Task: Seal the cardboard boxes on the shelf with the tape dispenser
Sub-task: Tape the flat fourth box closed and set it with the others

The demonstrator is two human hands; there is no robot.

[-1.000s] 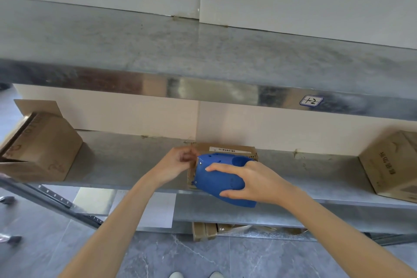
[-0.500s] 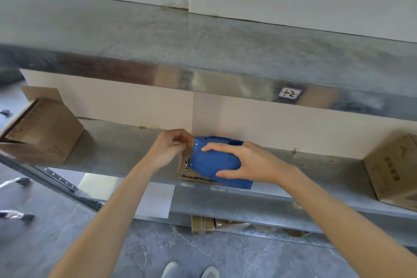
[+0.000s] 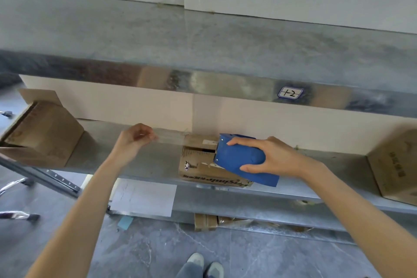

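Head view: right hand [image 3: 268,158] grips tape dispenser [image 3: 239,160] atop small box [image 3: 198,165], mid-shelf [image 3: 158,165]. Left hand [image 3: 135,140] pinches tape strip [image 3: 171,137], stretched left of box. Flap seam not yet taped. Left box [image 3: 42,133] open; right box [image 3: 394,165] unclear. Likely early.

A handwritten label [image 3: 290,93] (marked 1-2) sits upper right; a white sheet [image 3: 144,198] hangs above the grey stone floor [image 3: 158,253].
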